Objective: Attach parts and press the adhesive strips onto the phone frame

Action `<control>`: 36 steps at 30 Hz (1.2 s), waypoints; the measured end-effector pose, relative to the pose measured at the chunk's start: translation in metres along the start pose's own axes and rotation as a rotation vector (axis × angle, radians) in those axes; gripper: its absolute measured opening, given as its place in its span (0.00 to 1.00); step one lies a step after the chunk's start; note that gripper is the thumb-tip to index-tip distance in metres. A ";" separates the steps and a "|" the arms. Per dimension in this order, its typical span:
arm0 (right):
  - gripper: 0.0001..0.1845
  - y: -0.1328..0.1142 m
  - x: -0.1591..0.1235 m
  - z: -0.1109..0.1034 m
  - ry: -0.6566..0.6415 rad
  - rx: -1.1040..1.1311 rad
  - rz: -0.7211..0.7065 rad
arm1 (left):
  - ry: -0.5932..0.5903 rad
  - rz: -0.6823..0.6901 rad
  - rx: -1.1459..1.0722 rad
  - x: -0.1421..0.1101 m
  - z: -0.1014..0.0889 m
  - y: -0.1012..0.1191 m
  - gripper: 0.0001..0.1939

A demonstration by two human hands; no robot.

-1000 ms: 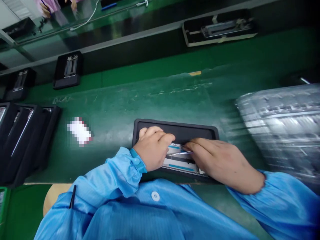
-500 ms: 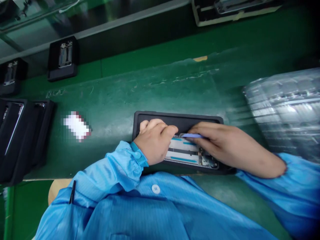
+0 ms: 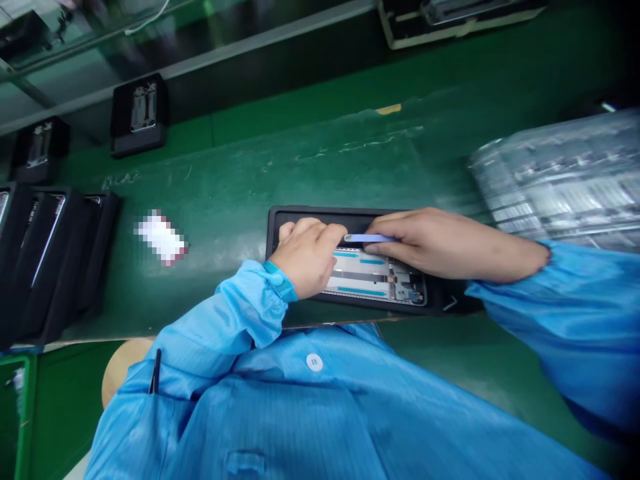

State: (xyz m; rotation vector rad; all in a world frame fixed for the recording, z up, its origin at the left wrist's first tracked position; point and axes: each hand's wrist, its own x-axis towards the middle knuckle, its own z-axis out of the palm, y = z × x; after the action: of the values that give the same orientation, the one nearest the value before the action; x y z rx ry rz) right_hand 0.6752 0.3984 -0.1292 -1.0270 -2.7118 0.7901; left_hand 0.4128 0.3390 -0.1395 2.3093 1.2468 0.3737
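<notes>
A black tray lies near the front edge of a green worktop, holding an opened phone frame. The left hand rests curled on the frame's left end, gripping nothing. The right hand pinches a thin blue strip over the frame's far edge. A slip could crease the strip or scratch exposed parts. More black trays sit at the left edge, clear packaging at the right.

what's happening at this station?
A person in a blue smock works on an opened phone frame seated in a black tray on the green mat. The left hand steadies the frame; the right hand pinches a thin lilac strip over its upper edge. More black trays sit at left.
</notes>
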 end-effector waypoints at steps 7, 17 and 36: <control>0.14 0.007 0.000 -0.003 0.031 -0.047 -0.011 | 0.047 0.011 -0.023 -0.001 0.003 -0.004 0.23; 0.20 0.001 -0.006 0.013 0.119 -0.055 0.047 | 0.044 0.009 -0.020 0.000 0.002 -0.005 0.25; 0.19 0.007 -0.006 0.007 0.013 0.049 0.226 | 0.002 -0.014 0.001 0.001 0.001 -0.004 0.24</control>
State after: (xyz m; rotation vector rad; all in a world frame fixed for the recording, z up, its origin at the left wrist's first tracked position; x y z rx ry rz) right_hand 0.6817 0.3958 -0.1381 -1.3388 -2.5817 0.8768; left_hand 0.4107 0.3411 -0.1424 2.2998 1.2638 0.3705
